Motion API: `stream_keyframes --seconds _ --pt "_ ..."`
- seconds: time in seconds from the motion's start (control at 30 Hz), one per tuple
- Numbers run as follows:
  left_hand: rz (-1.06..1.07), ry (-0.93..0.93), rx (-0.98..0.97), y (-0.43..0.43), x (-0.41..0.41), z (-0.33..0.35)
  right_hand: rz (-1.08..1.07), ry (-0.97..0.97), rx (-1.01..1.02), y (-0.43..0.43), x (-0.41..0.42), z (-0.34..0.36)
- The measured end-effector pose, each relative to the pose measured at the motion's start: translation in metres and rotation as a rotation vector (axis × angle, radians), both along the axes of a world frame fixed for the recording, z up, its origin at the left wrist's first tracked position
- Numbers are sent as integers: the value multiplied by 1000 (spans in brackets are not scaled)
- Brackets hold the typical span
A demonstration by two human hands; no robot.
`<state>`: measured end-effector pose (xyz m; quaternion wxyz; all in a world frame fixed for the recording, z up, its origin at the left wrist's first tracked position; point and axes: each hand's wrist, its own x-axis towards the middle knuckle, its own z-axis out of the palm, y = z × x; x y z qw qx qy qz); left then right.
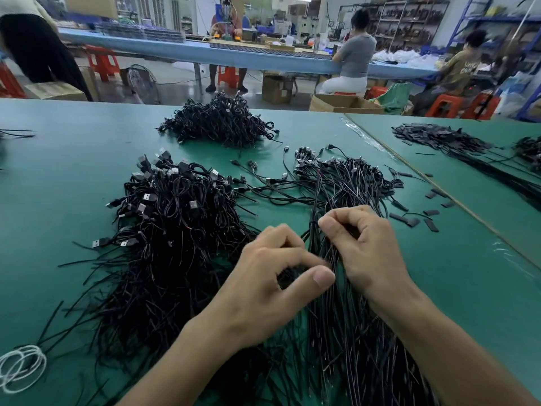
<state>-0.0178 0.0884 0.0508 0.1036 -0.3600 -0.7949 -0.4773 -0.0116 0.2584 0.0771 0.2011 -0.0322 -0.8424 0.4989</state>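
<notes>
Cables [339,323] block the middle; green table [58,177] lies open far left.

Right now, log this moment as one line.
left grip pinches cable bundle | right grip holds cable bundle | on green table

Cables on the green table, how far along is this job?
Likely done: the far pile and the left pile look gathered into heaps. In hand: the left hand and right hand pinch strands of the bundle in front. Left: the loose cables behind it lie spread out, and most of the bundle looks unsorted. Roughly midway, at a guess.
</notes>
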Motion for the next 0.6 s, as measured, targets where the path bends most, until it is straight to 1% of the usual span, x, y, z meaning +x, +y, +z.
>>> stream_keyframes --seconds 0.07,0.13,0.23,0.27,0.3,0.37,0.47,0.53,0.6 --pt "-54 -73 -73 3 1 -2 10 31 5 -2 1 2" --pt "-32 -194 -67 5 2 -4 57 59 18 -7 3 3" --pt "9 -548 92 4 -4 -3 142 85 62 -15 7 2" --pt "8 -648 182 3 -6 -2 169 95 85 -17 8 2" --pt "21 -706 266 1 -9 0 198 109 103 -20 9 2" --pt "68 -742 378 -4 -15 3 252 139 147 -23 11 0" --pt "73 -750 417 -12 -21 2 288 132 184 -24 11 -6" --pt "54 -706 333 -17 -26 1 287 93 177 -18 6 -12" --pt "123 -592 193 -23 -31 -1 249 -10 232 -4 0 -24"
